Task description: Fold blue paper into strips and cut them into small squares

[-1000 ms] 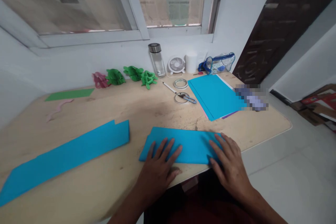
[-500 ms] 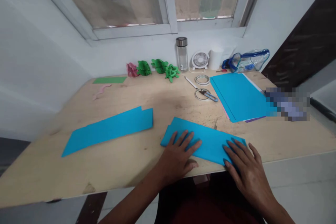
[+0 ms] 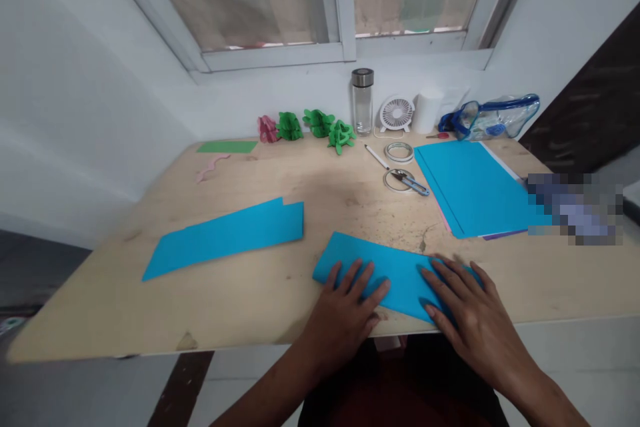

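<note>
A folded blue paper (image 3: 400,273) lies near the front edge of the wooden table. My left hand (image 3: 345,310) rests on its left part, palm down, with the fingers spread. On the right part lies my right hand (image 3: 467,313), also flat with its fingers apart, covering the paper's right end. Neither hand grips anything. Another long blue paper (image 3: 230,235), with a stepped upper right corner, lies to the left, apart from both hands.
At the right is a stack of blue sheets (image 3: 480,190). Thread snips (image 3: 413,183), tape rolls (image 3: 399,152) and a white pen (image 3: 377,157) lie left of it. Along the wall stand a glass bottle (image 3: 363,103), a small fan (image 3: 397,113) and green paper shapes (image 3: 319,123).
The step at the folded paper's upper left corner no longer shows, and its left edge now looks straight. Both hands remain flat on it. The view has shifted slightly.
</note>
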A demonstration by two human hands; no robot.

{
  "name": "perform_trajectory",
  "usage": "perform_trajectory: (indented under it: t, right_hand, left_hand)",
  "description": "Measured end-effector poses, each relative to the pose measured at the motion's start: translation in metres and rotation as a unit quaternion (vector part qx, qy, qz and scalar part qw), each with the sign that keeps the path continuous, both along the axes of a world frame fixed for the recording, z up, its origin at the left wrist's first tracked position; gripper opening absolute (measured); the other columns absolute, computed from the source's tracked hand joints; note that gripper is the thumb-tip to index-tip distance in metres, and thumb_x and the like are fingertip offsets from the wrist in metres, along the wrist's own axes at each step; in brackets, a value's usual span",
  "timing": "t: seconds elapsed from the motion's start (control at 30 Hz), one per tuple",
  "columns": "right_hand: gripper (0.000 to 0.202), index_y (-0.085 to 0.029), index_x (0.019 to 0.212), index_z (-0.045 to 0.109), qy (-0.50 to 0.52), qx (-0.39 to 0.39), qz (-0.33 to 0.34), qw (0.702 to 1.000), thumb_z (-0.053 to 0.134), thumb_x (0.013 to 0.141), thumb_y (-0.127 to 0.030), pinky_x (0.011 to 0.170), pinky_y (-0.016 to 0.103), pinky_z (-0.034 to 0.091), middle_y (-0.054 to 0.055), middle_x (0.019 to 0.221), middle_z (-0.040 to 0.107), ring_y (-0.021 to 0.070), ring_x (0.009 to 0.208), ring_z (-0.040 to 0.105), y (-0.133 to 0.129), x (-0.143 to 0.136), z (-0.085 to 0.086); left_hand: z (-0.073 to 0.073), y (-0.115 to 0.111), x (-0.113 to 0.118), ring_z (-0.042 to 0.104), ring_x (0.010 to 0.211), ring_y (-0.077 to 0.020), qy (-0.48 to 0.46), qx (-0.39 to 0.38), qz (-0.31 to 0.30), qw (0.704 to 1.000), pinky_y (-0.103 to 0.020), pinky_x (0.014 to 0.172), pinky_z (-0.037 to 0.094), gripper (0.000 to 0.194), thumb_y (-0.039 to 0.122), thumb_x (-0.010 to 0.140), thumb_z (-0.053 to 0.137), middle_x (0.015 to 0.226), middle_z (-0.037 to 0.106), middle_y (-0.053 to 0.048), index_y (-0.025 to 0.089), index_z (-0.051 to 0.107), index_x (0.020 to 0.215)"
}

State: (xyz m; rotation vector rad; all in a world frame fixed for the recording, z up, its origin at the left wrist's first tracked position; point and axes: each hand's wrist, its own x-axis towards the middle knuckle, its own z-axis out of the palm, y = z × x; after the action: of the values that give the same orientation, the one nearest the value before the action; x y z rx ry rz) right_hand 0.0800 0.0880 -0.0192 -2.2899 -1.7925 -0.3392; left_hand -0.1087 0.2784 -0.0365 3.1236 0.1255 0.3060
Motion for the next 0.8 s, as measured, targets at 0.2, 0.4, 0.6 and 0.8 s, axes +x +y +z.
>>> perform_trajectory:
  t: [0.2, 0.4, 0.6, 0.8]
  right_hand:
    - [0.049, -0.023, 0.136, 0.050, -0.021, 0.008, 0.014, 1.000, 0.049, 0.092, -0.045, 0.104, 0.055, 0.030, 0.010, 0.135, 0.056, 0.0311, 0.128, 0.045, -0.007, 0.004, -0.011]
    - [0.048, -0.023, 0.134, 0.052, -0.027, 0.004, 0.020, 0.999, 0.048, 0.092, -0.046, 0.104, 0.055, 0.030, 0.009, 0.135, 0.057, 0.0301, 0.126, 0.048, -0.008, 0.007, -0.015]
    - [0.047, -0.024, 0.134, 0.052, -0.030, 0.003, 0.022, 0.999, 0.048, 0.092, -0.045, 0.103, 0.055, 0.032, 0.009, 0.135, 0.057, 0.0297, 0.125, 0.050, -0.012, 0.004, -0.018]
    - [0.045, -0.023, 0.130, 0.055, -0.035, 0.008, 0.022, 0.999, 0.048, 0.092, -0.046, 0.102, 0.054, 0.033, 0.010, 0.133, 0.058, 0.0309, 0.124, 0.050, -0.015, 0.000, -0.022]
  left_hand:
    - [-0.002, -0.008, -0.005, 0.035, 0.136, -0.0311, 0.000, -0.021, 0.032, 0.999, -0.052, 0.108, 0.026, 0.049, 0.047, 0.094, 0.043, 0.149, 0.040, -0.006, 0.034, 0.040, 0.142]
    - [-0.005, -0.013, -0.009, 0.033, 0.136, -0.0323, 0.000, -0.031, 0.039, 0.999, -0.052, 0.109, 0.024, 0.054, 0.048, 0.092, 0.048, 0.151, 0.037, -0.007, 0.032, 0.039, 0.143]
    - [-0.010, -0.016, -0.011, 0.033, 0.136, -0.0328, -0.006, -0.030, 0.043, 0.999, -0.056, 0.110, 0.019, 0.053, 0.046, 0.093, 0.047, 0.151, 0.036, -0.008, 0.032, 0.038, 0.143]
    - [-0.014, -0.018, -0.012, 0.035, 0.135, -0.0324, -0.015, -0.024, 0.039, 0.999, -0.056, 0.110, 0.020, 0.052, 0.046, 0.092, 0.049, 0.149, 0.039, -0.008, 0.032, 0.040, 0.142]
